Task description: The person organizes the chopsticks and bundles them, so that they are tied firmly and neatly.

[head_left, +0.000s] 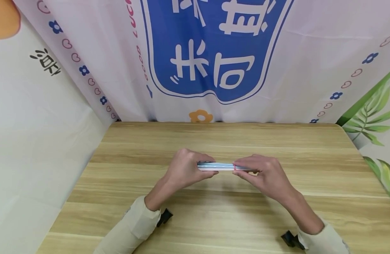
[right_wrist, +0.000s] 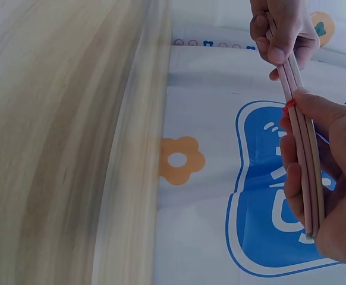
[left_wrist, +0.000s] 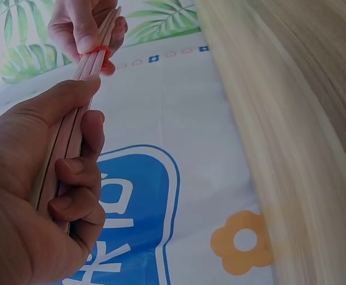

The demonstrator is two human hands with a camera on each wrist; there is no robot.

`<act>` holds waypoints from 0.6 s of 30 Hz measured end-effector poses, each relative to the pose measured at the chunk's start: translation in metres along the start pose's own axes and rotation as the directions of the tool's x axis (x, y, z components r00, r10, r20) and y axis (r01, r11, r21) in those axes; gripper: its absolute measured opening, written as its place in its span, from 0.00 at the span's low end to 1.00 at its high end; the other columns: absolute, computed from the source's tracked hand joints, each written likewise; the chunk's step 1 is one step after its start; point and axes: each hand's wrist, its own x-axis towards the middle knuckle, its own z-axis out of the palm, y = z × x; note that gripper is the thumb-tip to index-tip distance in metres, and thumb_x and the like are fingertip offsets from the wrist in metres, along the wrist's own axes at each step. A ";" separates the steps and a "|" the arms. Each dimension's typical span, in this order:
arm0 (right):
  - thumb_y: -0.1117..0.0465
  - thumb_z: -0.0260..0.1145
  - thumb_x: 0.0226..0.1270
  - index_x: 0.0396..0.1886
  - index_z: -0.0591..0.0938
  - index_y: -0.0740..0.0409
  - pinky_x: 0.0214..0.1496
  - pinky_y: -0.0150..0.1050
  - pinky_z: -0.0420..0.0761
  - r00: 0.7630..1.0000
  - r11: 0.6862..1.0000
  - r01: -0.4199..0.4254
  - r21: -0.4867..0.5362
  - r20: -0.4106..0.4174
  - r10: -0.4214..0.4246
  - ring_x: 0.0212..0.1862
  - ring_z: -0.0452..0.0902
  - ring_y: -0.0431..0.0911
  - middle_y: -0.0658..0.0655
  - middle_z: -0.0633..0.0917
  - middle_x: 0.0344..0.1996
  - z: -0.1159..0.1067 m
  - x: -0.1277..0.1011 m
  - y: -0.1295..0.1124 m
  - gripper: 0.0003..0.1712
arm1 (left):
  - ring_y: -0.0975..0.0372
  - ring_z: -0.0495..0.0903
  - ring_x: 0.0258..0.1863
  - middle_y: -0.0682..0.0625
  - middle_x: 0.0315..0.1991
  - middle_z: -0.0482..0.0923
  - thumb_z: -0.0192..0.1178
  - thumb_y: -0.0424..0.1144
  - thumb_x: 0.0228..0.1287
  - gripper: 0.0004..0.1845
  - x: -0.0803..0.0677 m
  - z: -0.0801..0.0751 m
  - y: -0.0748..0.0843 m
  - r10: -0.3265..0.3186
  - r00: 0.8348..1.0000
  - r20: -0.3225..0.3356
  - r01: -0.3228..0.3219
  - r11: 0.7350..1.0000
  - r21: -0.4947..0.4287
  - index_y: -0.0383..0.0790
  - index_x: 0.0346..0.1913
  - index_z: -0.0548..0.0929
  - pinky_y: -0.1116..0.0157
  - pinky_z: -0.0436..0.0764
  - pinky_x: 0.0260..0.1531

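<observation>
A bundle of slim, pencil-like sticks [head_left: 225,166] is held level above the table, pale blue and white in the head view and pinkish in the wrist views. My left hand [head_left: 185,167] grips one end, thumb on one side and fingers curled round the other. At the opposite end, my right hand [head_left: 266,173] holds the sticks between thumb and fingers. A red band [right_wrist: 289,105] circles the bundle by the right thumb and fingertips. Both palms partly cover the sticks, and their exact kind is unclear.
Below the hands lies a wood-grain table [head_left: 214,218]. A printed curtain [head_left: 119,70] with a blue emblem hangs behind its far edge. White cloth [head_left: 33,141] stands at the left, and leaf-patterned cloth [head_left: 369,116] at the right. Black wrist mounts [head_left: 164,217] sit by the sleeves.
</observation>
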 end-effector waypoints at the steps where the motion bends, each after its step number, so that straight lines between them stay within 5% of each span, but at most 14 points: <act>1: 0.66 0.85 0.55 0.45 0.95 0.54 0.26 0.23 0.77 1.000 1.000 0.007 -0.014 -0.005 -0.008 0.31 0.85 0.34 0.53 0.95 0.39 0.001 0.001 -0.001 0.17 | 0.70 0.89 0.27 0.54 0.35 0.94 0.84 0.44 0.56 0.11 0.000 0.001 0.000 0.001 1.000 -0.001 -0.001 1.000 0.002 0.45 0.40 0.96 0.78 0.79 0.28; 7: 0.60 0.87 0.52 0.44 0.96 0.55 0.25 0.23 0.74 0.999 0.991 0.045 -0.124 -0.017 -0.047 0.28 0.85 0.36 0.52 0.95 0.35 0.006 0.005 -0.006 0.18 | 0.69 0.89 0.28 0.54 0.35 0.94 0.84 0.43 0.56 0.11 -0.001 0.003 0.001 0.004 1.000 0.001 -0.004 1.000 0.004 0.45 0.40 0.96 0.78 0.79 0.29; 11: 0.58 0.87 0.53 0.48 0.94 0.55 0.31 0.29 0.83 0.999 0.988 0.030 -0.152 0.014 -0.029 0.34 0.88 0.39 0.51 0.95 0.39 0.001 0.005 -0.008 0.20 | 0.68 0.90 0.29 0.53 0.36 0.94 0.84 0.44 0.56 0.12 -0.001 0.001 0.001 0.000 1.000 -0.001 0.000 1.000 0.002 0.44 0.41 0.96 0.77 0.81 0.30; 14: 0.60 0.86 0.56 0.49 0.93 0.53 0.39 0.38 0.88 0.999 0.988 0.016 -0.156 0.037 -0.010 0.41 0.91 0.41 0.49 0.94 0.42 -0.006 0.005 -0.009 0.20 | 0.68 0.90 0.29 0.53 0.36 0.94 0.84 0.44 0.56 0.12 0.000 -0.002 0.001 -0.007 1.000 -0.005 0.007 1.000 -0.002 0.44 0.42 0.96 0.77 0.81 0.30; 18: 0.65 0.84 0.58 0.46 0.92 0.50 0.44 0.37 0.89 0.999 0.992 0.013 -0.127 0.044 -0.008 0.42 0.90 0.40 0.46 0.94 0.42 -0.010 0.006 -0.010 0.16 | 0.68 0.90 0.29 0.53 0.36 0.94 0.84 0.43 0.56 0.13 -0.001 -0.004 0.000 -0.016 1.000 -0.009 0.016 1.000 -0.010 0.44 0.41 0.96 0.76 0.82 0.30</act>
